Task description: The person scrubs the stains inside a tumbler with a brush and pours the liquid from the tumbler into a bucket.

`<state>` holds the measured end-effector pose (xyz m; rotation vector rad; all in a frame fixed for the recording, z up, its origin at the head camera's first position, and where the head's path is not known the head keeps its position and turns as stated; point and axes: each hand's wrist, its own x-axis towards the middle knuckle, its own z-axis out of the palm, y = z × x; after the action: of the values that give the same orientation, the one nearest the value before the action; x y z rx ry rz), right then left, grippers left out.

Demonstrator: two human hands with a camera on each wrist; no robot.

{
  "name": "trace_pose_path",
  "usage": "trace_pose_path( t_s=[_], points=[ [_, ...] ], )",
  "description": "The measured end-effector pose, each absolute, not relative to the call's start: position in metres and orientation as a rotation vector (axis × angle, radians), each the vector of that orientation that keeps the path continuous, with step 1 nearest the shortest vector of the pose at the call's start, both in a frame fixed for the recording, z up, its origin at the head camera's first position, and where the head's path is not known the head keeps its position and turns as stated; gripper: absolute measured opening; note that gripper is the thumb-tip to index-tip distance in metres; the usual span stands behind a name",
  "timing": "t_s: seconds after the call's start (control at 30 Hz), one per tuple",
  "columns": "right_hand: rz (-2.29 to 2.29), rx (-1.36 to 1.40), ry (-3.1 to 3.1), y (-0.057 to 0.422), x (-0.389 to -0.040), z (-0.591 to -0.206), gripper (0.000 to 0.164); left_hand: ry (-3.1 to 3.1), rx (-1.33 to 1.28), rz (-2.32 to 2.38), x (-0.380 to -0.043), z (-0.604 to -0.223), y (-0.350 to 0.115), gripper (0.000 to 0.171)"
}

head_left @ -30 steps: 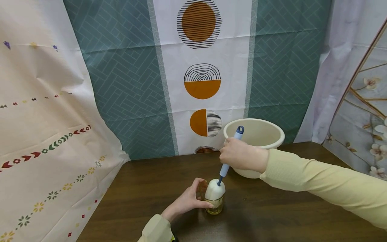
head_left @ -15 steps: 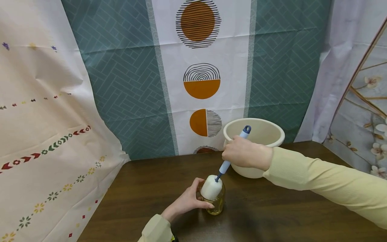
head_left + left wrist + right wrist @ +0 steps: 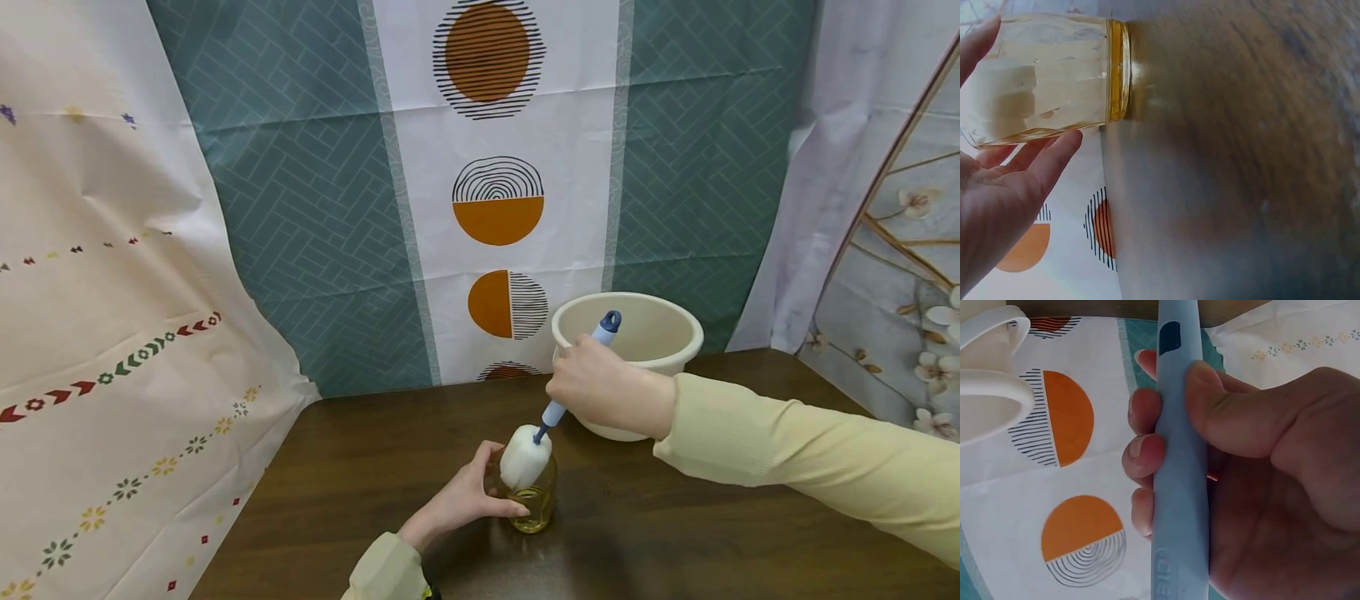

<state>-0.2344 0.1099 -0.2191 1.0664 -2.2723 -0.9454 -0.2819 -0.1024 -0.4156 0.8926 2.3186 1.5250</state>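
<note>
Amber-tinted, faceted jar of see-through glass (image 3: 542,500), gripped, with a white sponge head (image 3: 525,458) in its mouth

The jar sits low and just right of centre in the head view, at or just above the dark brown wooden bench (image 3: 675,525); whether its base touches the wood is hard to tell. The left grip (image 3: 467,497), a bare hand, is closed about it, thumb on the near side and fingers on the far side. In the left wrist view, the sponge shows through the wall at the upper left, within the mouth end of the jar.

The right grip (image 3: 592,385) is wrapped firmly round the pale blue plastic handle (image 3: 553,414) that carries the sponge, which slants from the middle right down to the jar. A cream round plastic tub (image 3: 696,335) stands behind that hand.

The jar looks light but stiff, smooth and probably breakable, likelier to slip if wet. Its sides below the rim are the best hold, thumb opposing fingers, since the mouth must stay free. The sponge should be soft and yielding; the stiff, light handle is best held along its thick middle.
</note>
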Motion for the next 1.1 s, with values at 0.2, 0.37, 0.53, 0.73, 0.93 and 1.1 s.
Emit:
trace_pose_path(
  t_s=[0.2, 0.37, 0.53, 0.73, 0.93, 1.1],
  points=[
    [-1.003, 1.012, -2.299, 0.105, -0.228, -0.217, 0.009, 2.324, 0.873, 1.501, -0.281, -0.415, -0.103, 0.067],
    [-0.999, 0.991, -2.290, 0.103, -0.225, -0.216, 0.010, 2.316, 0.881, 1.505, -0.282, -0.414, -0.103, 0.065],
    [-1.035, 0.968, -2.280, 0.101, -0.221, -0.215, 0.011, 2.325, 0.897, 1.497, -0.282, -0.414, -0.103, 0.066],
    [-1.035, 0.954, -2.306, 0.098, -0.221, -0.212, 0.011, 2.321, 0.907, 1.502, -0.282, -0.414, -0.103, 0.068],
    [-1.032, 0.966, -2.348, 0.096, -0.222, -0.208, 0.012, 2.308, 0.896, 1.510, -0.282, -0.415, -0.103, 0.069],
    [-1.045, 1.008, -2.332, 0.099, -0.222, -0.204, 0.012, 2.309, 0.898, 1.502, -0.282, -0.414, -0.104, 0.066]
  ],
)
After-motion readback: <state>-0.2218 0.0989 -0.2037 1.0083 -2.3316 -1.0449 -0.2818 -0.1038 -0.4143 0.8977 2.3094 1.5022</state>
